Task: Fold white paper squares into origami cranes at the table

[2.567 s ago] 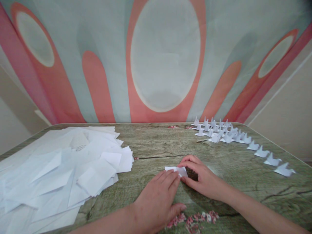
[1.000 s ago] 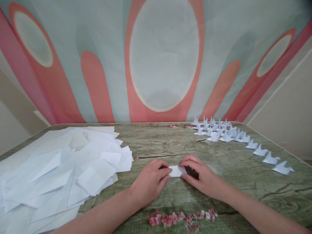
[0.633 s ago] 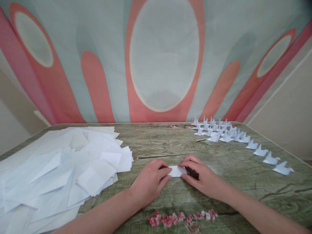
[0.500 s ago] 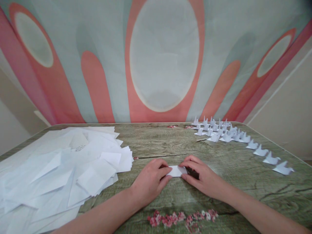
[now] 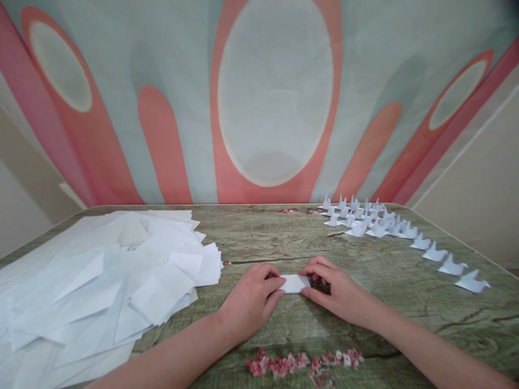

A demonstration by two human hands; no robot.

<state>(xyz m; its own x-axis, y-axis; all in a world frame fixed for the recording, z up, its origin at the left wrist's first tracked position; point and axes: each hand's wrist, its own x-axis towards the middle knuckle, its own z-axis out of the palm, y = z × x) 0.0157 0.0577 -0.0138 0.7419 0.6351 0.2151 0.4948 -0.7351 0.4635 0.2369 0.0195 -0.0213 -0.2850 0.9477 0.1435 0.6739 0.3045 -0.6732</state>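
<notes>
A small folded piece of white paper (image 5: 293,283) lies flat between my two hands, near the middle of the table. My left hand (image 5: 253,294) pinches its left end between thumb and fingers. At the right end, the thumb and fingertips of my right hand (image 5: 333,286) press on the slanted corners, the fingers curled with a gap under the palm. The paper's far and near edges look straight; its fold layers are too small to make out.
Loose white paper sheets (image 5: 162,292) spread in a heap over the left side of the wood-patterned table (image 5: 259,232). Several folded white paper birds (image 5: 436,251) stand in rows at the right. Printed pink flowers (image 5: 279,364) mark the near tabletop. A patterned backdrop (image 5: 194,135) rises behind.
Little differs. The right hand's fingertips have shifted slightly on the folded paper, baring a bit more of its right end. The left hand keeps its grip.
</notes>
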